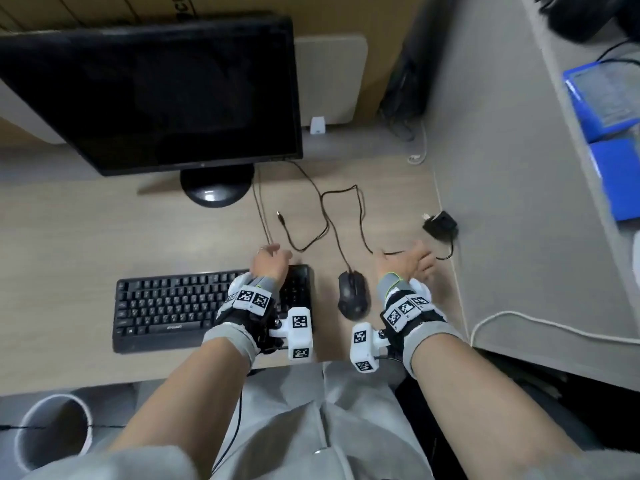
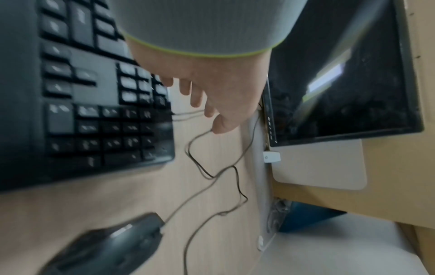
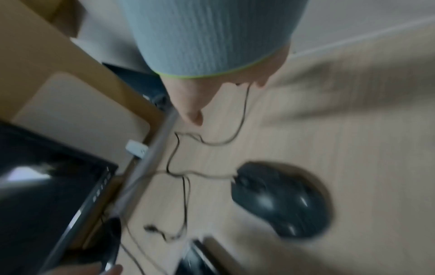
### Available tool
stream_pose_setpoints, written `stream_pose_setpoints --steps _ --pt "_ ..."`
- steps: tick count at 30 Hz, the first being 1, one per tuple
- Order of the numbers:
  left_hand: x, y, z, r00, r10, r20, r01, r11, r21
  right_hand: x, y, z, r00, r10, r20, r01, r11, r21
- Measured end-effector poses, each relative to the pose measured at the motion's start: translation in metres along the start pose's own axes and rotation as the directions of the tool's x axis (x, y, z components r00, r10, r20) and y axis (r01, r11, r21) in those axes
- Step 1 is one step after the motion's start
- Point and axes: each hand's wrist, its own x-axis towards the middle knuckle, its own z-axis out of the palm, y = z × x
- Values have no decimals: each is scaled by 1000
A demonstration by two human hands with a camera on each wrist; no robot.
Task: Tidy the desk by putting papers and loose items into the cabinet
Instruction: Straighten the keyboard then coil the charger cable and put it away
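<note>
A black charger plug (image 1: 440, 225) lies loose on the wooden desk (image 1: 69, 237) near the grey partition. Its thin black cable (image 1: 325, 209) snakes left across the desk and ends in a small connector (image 1: 280, 216). My right hand (image 1: 420, 256) hovers just before the plug with its fingers spread over the cable, holding nothing; in the right wrist view the cable (image 3: 240, 126) runs under the blurred hand (image 3: 195, 104). My left hand (image 1: 277, 252) hangs relaxed over the keyboard's far right corner. In the left wrist view its fingers (image 2: 197, 98) are loose and empty above the cable (image 2: 200, 167).
A black keyboard (image 1: 173, 306) and mouse (image 1: 352, 294) lie at the front, with a dark monitor (image 1: 149, 95) behind them. Blue folders (image 1: 613, 98) lie beyond the partition (image 1: 502, 168) on the right. A white cable (image 1: 519, 323) crosses the partition, and a white bin (image 1: 52, 427) stands below left.
</note>
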Motion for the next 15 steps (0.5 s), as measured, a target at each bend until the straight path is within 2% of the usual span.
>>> stream_pose_setpoints --steps 2,3,4,6,7,8,9,12,14,15 --pt "-4 18 19 997 32 64 -31 999 -16 30 -9 -27 976 30 -216 -20 998 52" --pt "-6 25 27 995 45 85 -43 999 -24 42 -10 -36 965 97 -243 -80 994 80" --pt "-8 30 35 993 51 102 -48 998 -32 54 -7 -41 967 173 -188 -154 982 112" --pt "-11 38 50 991 71 112 -66 997 -49 72 3 -44 967 232 106 -247 956 161" --pt "-14 42 54 992 74 106 -69 996 -55 77 8 -43 948 197 250 -249 948 198" --pt "-17 46 56 992 72 103 -66 996 -60 81 11 -40 931 133 340 -219 948 230" --pt "-18 48 57 992 63 109 -57 997 -58 82 9 -39 930 52 365 -151 956 251" --pt "-18 55 54 979 57 197 -44 997 -69 63 -24 -31 943 -191 272 91 935 344" --pt "-17 61 52 967 62 246 -36 993 -109 43 -51 -33 900 -324 291 199 900 387" --pt "-21 69 47 957 80 278 -40 988 -148 29 -66 -38 861 -382 337 234 884 405"
